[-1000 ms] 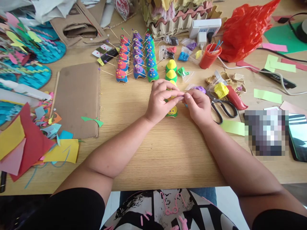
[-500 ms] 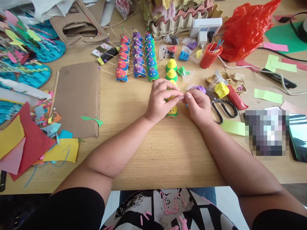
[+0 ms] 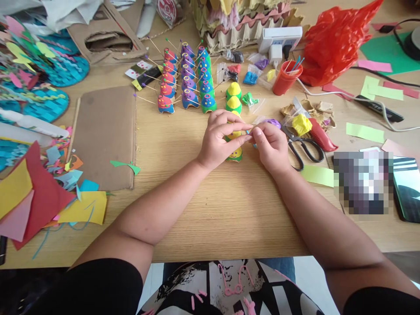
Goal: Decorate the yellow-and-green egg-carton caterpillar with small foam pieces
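On the pale wooden counter (image 3: 203, 218), my left hand (image 3: 215, 140) and right hand (image 3: 273, 144) are above the bumpy yellow-and-green figure (image 3: 234, 104), partly hiding it; a dropped wrist could push it; black-handled scissors (image 3: 310, 148) are near my right hand, so a sideways move may knock them; my fingers (image 3: 234, 128) are narrow, tips together; whether they pinch something tiny, which could slip, I cannot tell.

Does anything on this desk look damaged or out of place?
A few things. The cardboard box at upper left has a ragged hole, as if torn. Brown carton scraps lie crumpled above the scissors. A green paper offcut straddles the brown board's edge, probably a stray.
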A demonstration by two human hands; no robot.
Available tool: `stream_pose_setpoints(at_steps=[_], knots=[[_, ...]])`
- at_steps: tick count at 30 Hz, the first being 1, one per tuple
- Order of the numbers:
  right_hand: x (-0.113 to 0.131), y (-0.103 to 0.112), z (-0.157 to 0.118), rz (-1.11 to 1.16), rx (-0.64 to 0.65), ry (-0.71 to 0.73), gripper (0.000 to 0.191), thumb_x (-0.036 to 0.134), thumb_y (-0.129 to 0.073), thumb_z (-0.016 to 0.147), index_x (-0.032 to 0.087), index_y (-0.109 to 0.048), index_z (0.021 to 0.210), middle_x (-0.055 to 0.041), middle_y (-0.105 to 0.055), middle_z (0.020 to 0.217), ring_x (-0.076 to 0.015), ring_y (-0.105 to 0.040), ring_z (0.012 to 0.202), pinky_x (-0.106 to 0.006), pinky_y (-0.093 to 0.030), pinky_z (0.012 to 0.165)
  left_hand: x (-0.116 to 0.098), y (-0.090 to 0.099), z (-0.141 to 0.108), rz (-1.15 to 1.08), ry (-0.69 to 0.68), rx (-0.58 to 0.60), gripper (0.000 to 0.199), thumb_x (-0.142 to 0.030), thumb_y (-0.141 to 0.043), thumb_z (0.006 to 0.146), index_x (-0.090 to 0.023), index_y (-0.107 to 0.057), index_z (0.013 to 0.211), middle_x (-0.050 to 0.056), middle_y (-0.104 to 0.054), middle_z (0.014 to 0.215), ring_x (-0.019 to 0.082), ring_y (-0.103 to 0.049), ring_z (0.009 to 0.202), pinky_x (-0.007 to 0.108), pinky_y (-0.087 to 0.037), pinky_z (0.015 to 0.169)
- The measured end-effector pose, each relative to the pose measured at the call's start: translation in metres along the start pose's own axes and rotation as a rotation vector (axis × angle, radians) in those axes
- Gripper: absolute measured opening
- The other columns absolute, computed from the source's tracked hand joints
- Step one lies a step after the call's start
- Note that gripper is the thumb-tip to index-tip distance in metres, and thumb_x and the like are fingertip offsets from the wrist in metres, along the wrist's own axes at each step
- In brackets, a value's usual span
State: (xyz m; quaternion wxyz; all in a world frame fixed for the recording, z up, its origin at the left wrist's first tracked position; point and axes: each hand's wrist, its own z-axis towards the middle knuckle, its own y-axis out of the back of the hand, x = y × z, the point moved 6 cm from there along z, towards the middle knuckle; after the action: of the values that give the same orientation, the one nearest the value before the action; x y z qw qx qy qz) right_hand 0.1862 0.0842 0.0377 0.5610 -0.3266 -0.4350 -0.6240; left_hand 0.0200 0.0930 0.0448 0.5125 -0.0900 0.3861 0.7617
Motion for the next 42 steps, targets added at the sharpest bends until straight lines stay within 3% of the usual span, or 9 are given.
stream_pose_setpoints(at_steps=[11,21,32,42], knots=[[0.0029,0.0008,0.001,-0.003,-0.011,0.012,0.057,0.072,-0.061,0.1,0.021,-0.064,0.073,0.0009,-0.059,0.067,-0.0118,-0.052,0.063,-0.031,-0.046,0.065,0.0002,0.0001,-0.0008,0.015,-0.005,0.0,0.027,-0.053,-0.074,0.101,-0.031,-0.085,0.111,0.003,-0.076,0.108,0.02,-0.065,0.115,0.043,-0.053,0.112],[0.0011,-0.0004,-0.001,-0.008,0.012,0.003,0.057,0.071,-0.061,0.1,0.02,-0.067,0.076,0.0001,-0.062,0.069,-0.0114,-0.054,0.064,-0.029,-0.046,0.065,-0.0042,0.0019,-0.0019,-0.022,-0.076,-0.104,0.02,-0.047,-0.073,0.102,-0.032,-0.086,0.107,0.0,-0.077,0.102,0.017,-0.066,0.111,0.038,-0.053,0.108],[0.0017,-0.0004,-0.0006,-0.011,0.017,0.033,0.053,0.063,-0.061,0.104,0.019,-0.068,0.075,-0.0005,-0.063,0.068,-0.011,-0.054,0.064,-0.028,-0.044,0.063,-0.0016,0.0011,-0.002,-0.025,-0.062,-0.109,0.019,-0.048,-0.075,0.101,-0.032,-0.086,0.102,0.001,-0.077,0.1,0.018,-0.066,0.11,0.04,-0.054,0.105],[0.0014,0.0001,-0.0009,-0.023,0.015,0.012,0.055,0.066,-0.061,0.102,0.02,-0.067,0.074,-0.0008,-0.064,0.068,-0.0114,-0.053,0.063,-0.029,-0.044,0.062,-0.0021,0.0019,-0.002,-0.024,-0.07,-0.118,0.02,-0.049,-0.075,0.1,-0.032,-0.086,0.097,0.001,-0.077,0.099,0.019,-0.066,0.11,0.041,-0.056,0.104]])
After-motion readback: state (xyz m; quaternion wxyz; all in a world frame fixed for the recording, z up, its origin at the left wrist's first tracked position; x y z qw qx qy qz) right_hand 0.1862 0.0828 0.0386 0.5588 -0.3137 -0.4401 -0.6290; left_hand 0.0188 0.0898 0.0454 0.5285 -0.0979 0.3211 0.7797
